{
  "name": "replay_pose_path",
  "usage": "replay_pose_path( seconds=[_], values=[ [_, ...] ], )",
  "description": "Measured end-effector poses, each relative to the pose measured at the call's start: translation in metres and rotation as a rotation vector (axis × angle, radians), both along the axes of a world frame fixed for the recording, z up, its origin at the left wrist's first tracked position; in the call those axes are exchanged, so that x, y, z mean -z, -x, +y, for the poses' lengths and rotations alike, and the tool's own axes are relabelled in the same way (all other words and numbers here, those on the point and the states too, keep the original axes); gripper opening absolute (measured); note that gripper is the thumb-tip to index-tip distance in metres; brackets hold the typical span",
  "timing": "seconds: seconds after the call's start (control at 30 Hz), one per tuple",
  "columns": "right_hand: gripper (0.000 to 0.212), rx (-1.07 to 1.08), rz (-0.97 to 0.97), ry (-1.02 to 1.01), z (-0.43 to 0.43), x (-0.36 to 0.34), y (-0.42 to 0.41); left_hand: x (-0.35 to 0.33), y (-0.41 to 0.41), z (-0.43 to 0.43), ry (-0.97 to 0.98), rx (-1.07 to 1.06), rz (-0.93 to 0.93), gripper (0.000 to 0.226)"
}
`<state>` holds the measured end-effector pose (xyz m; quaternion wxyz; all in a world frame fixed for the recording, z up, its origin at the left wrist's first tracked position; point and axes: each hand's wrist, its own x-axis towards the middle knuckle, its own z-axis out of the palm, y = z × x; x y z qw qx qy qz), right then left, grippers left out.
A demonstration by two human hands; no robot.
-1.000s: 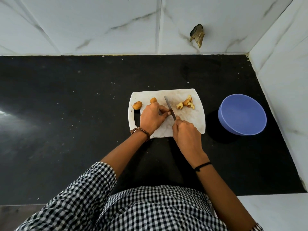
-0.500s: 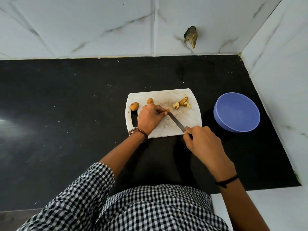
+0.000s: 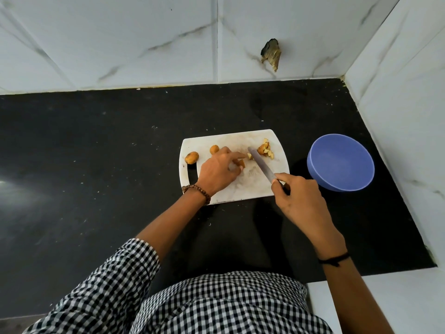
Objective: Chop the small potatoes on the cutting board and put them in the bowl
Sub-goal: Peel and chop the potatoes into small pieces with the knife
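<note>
A white cutting board [image 3: 250, 189] lies on the black worktop [image 3: 96, 165], with its handle slot at the left end. Two whole small potatoes sit at that end: one [image 3: 192, 157] just above the slot, the other [image 3: 214, 149] further along, just beside the knuckles of the left hand [image 3: 218, 171]. That hand rests over the middle of the board with its fingers loosely spread and not closed. The forefinger stretches toward the blade and the other fingertips touch a cut potato piece [image 3: 241, 163]. The right hand [image 3: 298, 198] is wrapped round the handle of a knife [image 3: 261, 166] at the board's near right corner, and the handle is almost wholly hidden in the grip. The blade slants up and to the left across the board, its tip beside a few pale bits. A small heap of chopped potato [image 3: 265, 149] sits near the far right corner, just past the tip. The blue bowl [image 3: 337, 185] stands on the worktop to the right of the board, near it but not touching. A beaded bracelet [image 3: 197, 190] circles the left wrist and a black thread [image 3: 333, 260] the right. A checked shirt [image 3: 216, 304] fills the bottom of the view, and white marble-look tiles [image 3: 120, 44] rise behind the worktop — one has a broken patch [image 3: 271, 54].
</note>
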<state>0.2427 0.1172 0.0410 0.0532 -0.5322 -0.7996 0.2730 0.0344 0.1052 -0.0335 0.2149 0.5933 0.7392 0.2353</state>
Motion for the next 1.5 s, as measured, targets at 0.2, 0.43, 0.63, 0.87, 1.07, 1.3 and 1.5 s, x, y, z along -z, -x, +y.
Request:
replay_pose_path(
  seconds=[0.2,0.43,0.63,0.87,1.07,1.3,1.5],
  values=[
    [0.020,0.044,0.087,0.001,0.006,0.017,0.015,0.000,0.001,0.005,-0.002,-0.092,0.050,0.016],
    [0.026,0.089,0.186,0.012,0.006,0.035,0.035,0.005,0.005,0.001,0.002,-0.216,-0.088,0.019],
    [0.024,0.084,0.239,0.031,-0.003,0.052,0.045,0.013,0.015,0.000,0.005,-0.206,-0.196,0.016],
    [0.035,0.077,0.269,0.023,-0.011,0.057,0.049,0.015,0.015,0.001,0.003,-0.235,-0.232,0.014],
    [0.044,0.048,0.166,-0.042,-0.016,0.059,0.055,0.017,0.016,0.002,0.022,-0.246,-0.235,0.013],
    [0.054,-0.030,-0.148,-0.107,-0.023,0.057,0.071,0.017,0.013,0.003,0.029,-0.265,-0.232,0.019],
    [0.056,-0.065,-0.192,-0.115,-0.018,0.058,0.082,0.017,0.013,0.003,0.015,-0.269,-0.216,0.021]
  ],
)
